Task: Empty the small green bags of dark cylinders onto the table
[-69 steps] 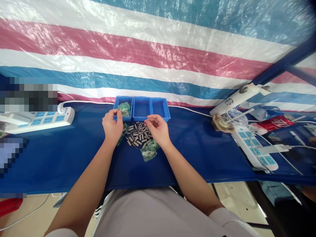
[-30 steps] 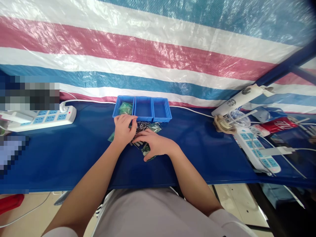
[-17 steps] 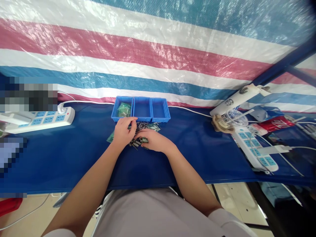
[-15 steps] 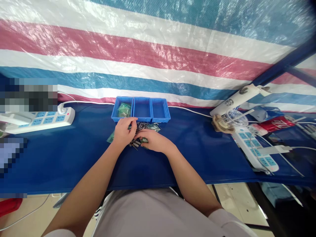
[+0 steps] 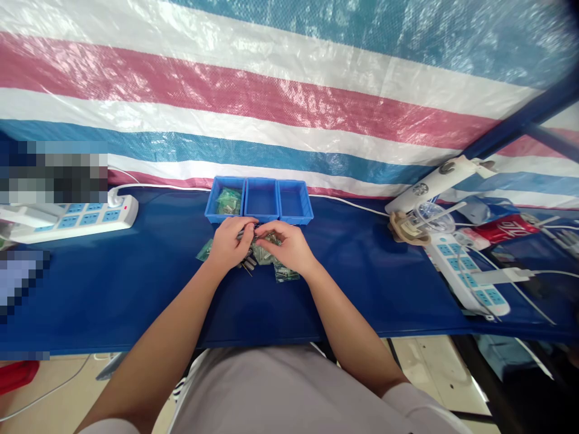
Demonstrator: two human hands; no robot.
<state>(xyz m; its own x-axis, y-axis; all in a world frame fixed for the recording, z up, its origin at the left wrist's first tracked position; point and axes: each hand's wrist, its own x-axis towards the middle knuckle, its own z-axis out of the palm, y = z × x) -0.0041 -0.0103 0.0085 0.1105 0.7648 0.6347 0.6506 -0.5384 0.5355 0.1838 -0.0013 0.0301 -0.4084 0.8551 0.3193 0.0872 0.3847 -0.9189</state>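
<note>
On the blue desk (image 5: 154, 283), just before a row of three trays, the person's two hands are near each other above a pile of metal parts (image 5: 248, 263). The left hand (image 5: 231, 242) is bent, with its thumb and forefinger brought close together; something small and dark shows beside their tips, but I cannot tell whether it is pinched. The right hand (image 5: 287, 246) curves toward the left one, its thumb below the fingers and a gap between; whether its tips hold anything, I also cannot tell. The parts are mostly hidden by the hands, and a few stick out at the near side. One green bag (image 5: 205, 249) lies left of the left hand, a second bag (image 5: 263, 254) is partly under the right hand, and a third bag (image 5: 286, 274) lies near the right wrist. Inside the left tray (image 5: 215, 217) rests one more bag (image 5: 229, 200). The middle tray (image 5: 261, 199) stands between it and the right tray (image 5: 295, 199).
</note>
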